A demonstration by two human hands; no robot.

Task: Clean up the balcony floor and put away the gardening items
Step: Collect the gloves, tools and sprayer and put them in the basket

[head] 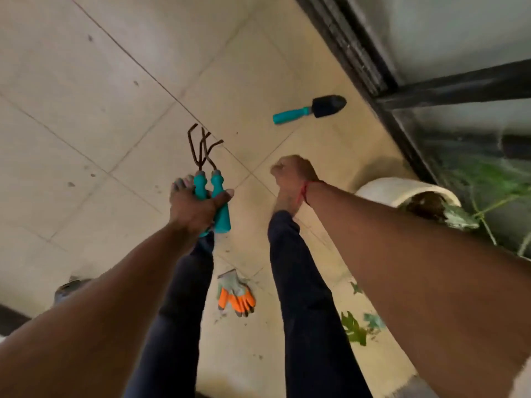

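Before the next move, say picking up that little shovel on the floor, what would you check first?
1. Left hand has a firm hold on the two hand rakes: ok, its fingers wrap both teal handles.
2. Right hand is free: ok, its fingers are curled and nothing shows in it.
3. Trowel is unobstructed: ok, it lies alone on bare tile ahead of the right hand.
4. Gloves are picked up: not ok, they lie on the floor between the legs.
5. White pot stands upright: not ok, it lies tipped on its side.
6. Leaves are cleared: not ok, they are scattered on the tile.
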